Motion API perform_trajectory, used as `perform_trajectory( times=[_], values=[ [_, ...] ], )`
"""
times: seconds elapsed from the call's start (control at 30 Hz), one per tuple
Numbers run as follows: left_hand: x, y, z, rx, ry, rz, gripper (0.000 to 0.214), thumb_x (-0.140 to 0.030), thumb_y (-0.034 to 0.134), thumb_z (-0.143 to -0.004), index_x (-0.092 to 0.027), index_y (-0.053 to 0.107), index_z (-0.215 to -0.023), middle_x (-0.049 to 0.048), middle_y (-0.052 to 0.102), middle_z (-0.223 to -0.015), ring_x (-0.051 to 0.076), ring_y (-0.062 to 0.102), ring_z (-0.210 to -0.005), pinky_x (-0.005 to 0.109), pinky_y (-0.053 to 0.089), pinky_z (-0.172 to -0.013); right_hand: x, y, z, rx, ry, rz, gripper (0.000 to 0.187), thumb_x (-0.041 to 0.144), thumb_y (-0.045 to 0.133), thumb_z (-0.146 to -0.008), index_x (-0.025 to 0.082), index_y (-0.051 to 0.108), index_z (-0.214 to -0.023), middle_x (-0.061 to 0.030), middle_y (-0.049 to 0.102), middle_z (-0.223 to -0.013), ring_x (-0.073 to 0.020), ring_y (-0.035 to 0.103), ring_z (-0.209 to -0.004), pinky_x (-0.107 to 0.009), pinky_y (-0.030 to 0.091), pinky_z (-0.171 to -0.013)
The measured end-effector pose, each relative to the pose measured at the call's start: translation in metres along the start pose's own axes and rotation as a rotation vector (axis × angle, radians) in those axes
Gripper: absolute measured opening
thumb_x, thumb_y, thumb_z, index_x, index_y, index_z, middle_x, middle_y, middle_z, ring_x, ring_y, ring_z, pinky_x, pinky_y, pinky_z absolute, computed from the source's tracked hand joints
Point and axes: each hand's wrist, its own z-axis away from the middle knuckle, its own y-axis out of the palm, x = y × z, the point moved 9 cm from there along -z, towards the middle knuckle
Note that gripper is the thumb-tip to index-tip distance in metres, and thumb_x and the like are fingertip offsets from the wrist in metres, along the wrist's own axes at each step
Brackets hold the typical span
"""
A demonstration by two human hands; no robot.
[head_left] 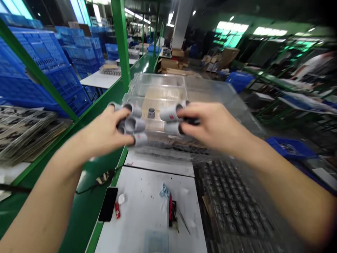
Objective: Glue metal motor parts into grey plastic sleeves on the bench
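Note:
My left hand (105,128) grips several short grey plastic tubes (134,125) in a cluster between its fingers. My right hand (207,124) holds a few more of these tubes (170,113), each with a small red mark. Both hands are above a clear plastic compartment tray (158,82), which stacks on other clear trays. A single grey tube (151,112) stands upright in the tray between my hands. Part of the tray is hidden beneath my hands and the tubes.
A white workbench top (147,207) below holds a black phone (107,203), a red-and-white small item, a blue tangle and a black holder with red tools. Dark rows of parts (231,200) lie to the right. Blue crates (39,66) are stacked at left behind a green frame.

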Motion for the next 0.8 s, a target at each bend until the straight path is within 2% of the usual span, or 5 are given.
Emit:
perform_trajectory(
  times=[0.07, 0.17, 0.37, 0.57, 0.8],
  values=[
    [0.021, 0.068, 0.050, 0.207, 0.021, 0.022, 0.073, -0.062, 0.080, -0.082, -0.040, 0.054, -0.147, 0.0033, 0.054, -0.139, 0.024, 0.070, -0.110, 0.035, 0.059, -0.095, 0.002, 0.049, 0.042, 0.104, 0.039, -0.119, 0.028, 0.031, 0.061, -0.103, 0.036, 0.078, -0.124, 0.0012, 0.075, -0.129, -0.0210, 0.072, -0.116, -0.036, 0.056, -0.102],
    [0.056, 0.182, 0.103, 0.459, -0.061, -0.022, 0.055, -0.045, 0.081, -0.088, -0.028, 0.063, -0.137, 0.0104, 0.061, -0.135, 0.025, 0.069, -0.102, 0.040, 0.061, -0.090, -0.009, 0.173, 0.094, 0.434, 0.203, -0.169, 0.033, 0.023, 0.061, -0.102, 0.037, 0.076, -0.127, -0.0026, 0.075, -0.122, -0.0205, 0.072, -0.112, -0.033, 0.057, -0.100],
    [0.095, 0.347, 0.116, 0.739, -0.144, -0.124, 0.042, -0.035, 0.073, -0.101, -0.019, 0.063, -0.139, 0.0118, 0.067, -0.138, 0.029, 0.071, -0.115, 0.050, 0.062, -0.096, -0.030, 0.390, 0.121, 0.700, 0.383, -0.125, 0.030, 0.038, 0.069, -0.103, 0.018, 0.069, -0.125, -0.0089, 0.072, -0.125, -0.0233, 0.072, -0.109, -0.045, 0.062, -0.095],
    [0.117, 0.410, 0.107, 0.763, -0.166, -0.215, 0.046, -0.035, 0.073, -0.101, -0.021, 0.061, -0.144, 0.0132, 0.061, -0.148, 0.032, 0.067, -0.125, 0.054, 0.060, -0.100, -0.049, 0.491, 0.139, 0.735, 0.504, -0.105, 0.034, 0.038, 0.069, -0.103, 0.020, 0.067, -0.132, -0.0106, 0.067, -0.137, -0.0259, 0.069, -0.119, -0.047, 0.060, -0.100],
    [0.113, 0.423, 0.123, 0.777, -0.137, -0.210, 0.050, -0.034, 0.074, -0.101, -0.022, 0.058, -0.147, 0.0136, 0.057, -0.154, 0.034, 0.063, -0.131, 0.056, 0.059, -0.104, -0.038, 0.529, 0.154, 0.715, 0.512, -0.199, 0.038, 0.038, 0.068, -0.103, 0.020, 0.065, -0.136, -0.0112, 0.066, -0.139, -0.0268, 0.068, -0.120, -0.049, 0.060, -0.101]
  ],
)
